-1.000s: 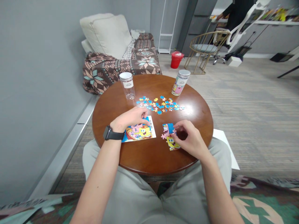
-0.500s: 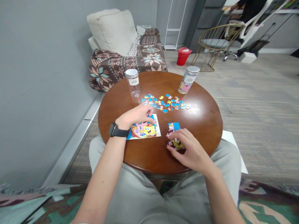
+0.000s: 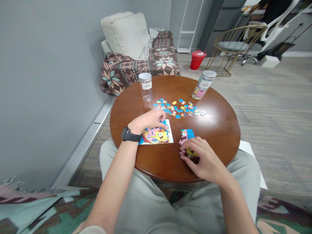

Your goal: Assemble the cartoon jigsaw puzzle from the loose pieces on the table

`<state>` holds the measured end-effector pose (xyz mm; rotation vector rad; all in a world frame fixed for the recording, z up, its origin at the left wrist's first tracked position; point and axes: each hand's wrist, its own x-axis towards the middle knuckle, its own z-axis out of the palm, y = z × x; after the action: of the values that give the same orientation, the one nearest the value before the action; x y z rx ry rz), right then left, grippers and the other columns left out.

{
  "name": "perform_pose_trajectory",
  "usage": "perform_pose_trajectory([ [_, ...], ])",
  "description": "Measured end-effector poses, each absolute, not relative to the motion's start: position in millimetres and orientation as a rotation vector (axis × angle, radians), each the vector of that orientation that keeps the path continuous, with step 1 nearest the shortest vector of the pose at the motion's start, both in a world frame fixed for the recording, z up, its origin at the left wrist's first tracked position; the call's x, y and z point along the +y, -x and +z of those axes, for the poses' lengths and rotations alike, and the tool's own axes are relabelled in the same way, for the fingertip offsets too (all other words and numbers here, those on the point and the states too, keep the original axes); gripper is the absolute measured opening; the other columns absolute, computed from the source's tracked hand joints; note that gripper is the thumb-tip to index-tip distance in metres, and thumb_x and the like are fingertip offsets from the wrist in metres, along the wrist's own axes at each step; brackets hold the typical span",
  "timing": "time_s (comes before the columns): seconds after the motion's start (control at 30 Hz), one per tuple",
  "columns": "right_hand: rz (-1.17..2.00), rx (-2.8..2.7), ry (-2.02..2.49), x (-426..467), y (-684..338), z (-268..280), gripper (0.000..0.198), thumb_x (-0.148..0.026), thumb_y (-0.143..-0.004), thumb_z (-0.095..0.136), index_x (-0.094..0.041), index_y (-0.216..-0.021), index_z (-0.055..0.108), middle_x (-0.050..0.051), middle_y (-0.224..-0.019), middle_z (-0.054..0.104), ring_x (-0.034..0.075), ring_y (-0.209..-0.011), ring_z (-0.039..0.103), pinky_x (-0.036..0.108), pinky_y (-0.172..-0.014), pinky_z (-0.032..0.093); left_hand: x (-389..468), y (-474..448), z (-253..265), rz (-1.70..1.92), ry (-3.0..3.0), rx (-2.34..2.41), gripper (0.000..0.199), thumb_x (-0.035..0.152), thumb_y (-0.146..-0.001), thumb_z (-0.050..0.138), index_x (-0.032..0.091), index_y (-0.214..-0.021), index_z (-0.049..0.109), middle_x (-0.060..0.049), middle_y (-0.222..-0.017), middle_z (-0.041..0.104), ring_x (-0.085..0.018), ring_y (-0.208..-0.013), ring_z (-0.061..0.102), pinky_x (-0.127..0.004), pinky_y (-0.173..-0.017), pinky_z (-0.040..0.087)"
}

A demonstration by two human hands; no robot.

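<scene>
My left hand (image 3: 152, 119), with a black watch on the wrist, rests over the picture card (image 3: 159, 136). Its fingers are loosely curled, the thumb apart from them, and nothing shows between them. On the right of the card lies a partly joined jigsaw puzzle (image 3: 188, 132) with a blue top and pink and yellow cartoon figures. My right hand (image 3: 200, 154) arches over its lower part and hides some of it. Thumb and fingertips of that hand close around a small pink puzzle piece (image 3: 182, 152) at the puzzle's left edge.
Loose puzzle pieces (image 3: 179, 109) are scattered across the middle of the round wooden table (image 3: 214, 123). Behind them stand a clear lidded jar (image 3: 146, 89) and a printed lidded jar (image 3: 203, 86). A red bin (image 3: 197, 60) and gold chair (image 3: 231, 47) stand beyond; a person sits farther back.
The whole view has shifted slightly, so the table and hands appear farther right. Both hands keep nearly the same places over the card and the puzzle.
</scene>
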<state>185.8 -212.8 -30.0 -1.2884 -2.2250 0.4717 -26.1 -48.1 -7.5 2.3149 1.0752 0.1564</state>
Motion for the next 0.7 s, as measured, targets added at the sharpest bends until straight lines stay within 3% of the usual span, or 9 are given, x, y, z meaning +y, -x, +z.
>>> perform_pose_trajectory([
  [0.7,0.459,-2.215,1.263,-209.3,-188.7,-34.1,0.005,-0.020,-0.091,0.059,-0.022,-0.095,0.060,0.006,-0.102,0.069,0.024,-0.100,0.059,0.039,-0.084,0.043,-46.7,26.8,-9.4,0.152,-2.373,1.032,0.039,0.034,-0.069,0.079,0.019,-0.068,0.043,0.005,-0.067,0.048,-0.011,-0.061,0.041,-0.025,-0.057,0.028],
])
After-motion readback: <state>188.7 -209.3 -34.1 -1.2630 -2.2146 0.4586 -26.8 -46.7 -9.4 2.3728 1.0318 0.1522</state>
